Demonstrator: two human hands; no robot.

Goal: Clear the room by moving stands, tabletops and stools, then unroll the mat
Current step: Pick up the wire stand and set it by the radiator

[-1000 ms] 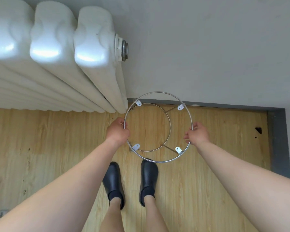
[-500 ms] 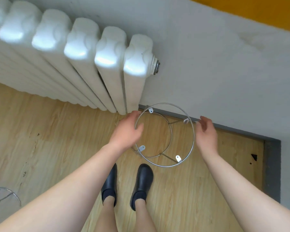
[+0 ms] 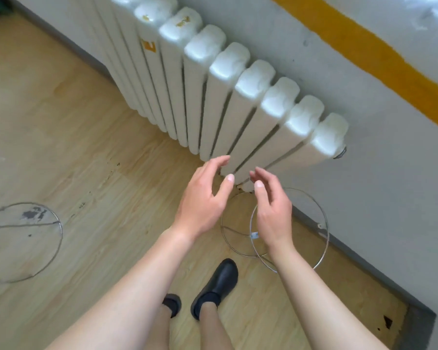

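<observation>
Metal wire stand [image 3: 319, 226]: two rings joined by thin spokes, standing on the floor just beside the grey skirting [image 3: 364, 267], below the near end of the radiator; partly covered in this view by the right hand and forearm
Left hand [image 3: 202, 198]: raised in the air to the left of the stand's rings; fingers straight and slightly spread, thumb apart from them; it holds nothing and touches nothing
Right hand [image 3: 272, 210]: raised in the air over the stand, palm turned towards the left hand; fingers relaxed and apart, closed on nothing, clear of the wire
Second wire stand [image 3: 61, 229]: on the floor at the left edge of the view, well apart from the first; partly cut off by the frame, with a dark mark on the boards inside its ring
Radiator [image 3: 238, 102]: white, ribbed columns along the wall; yellowish chips on the far columns, a metal plug at the near end
Floor [image 3: 86, 147]: light wood-grain boards
Wall [image 3: 364, 97]: pale grey, crossed at upper right by a yellow band [image 3: 390, 61]
Shoes [image 3: 221, 281]: black, on the floor below the hands; the right one lies near the stand
</observation>
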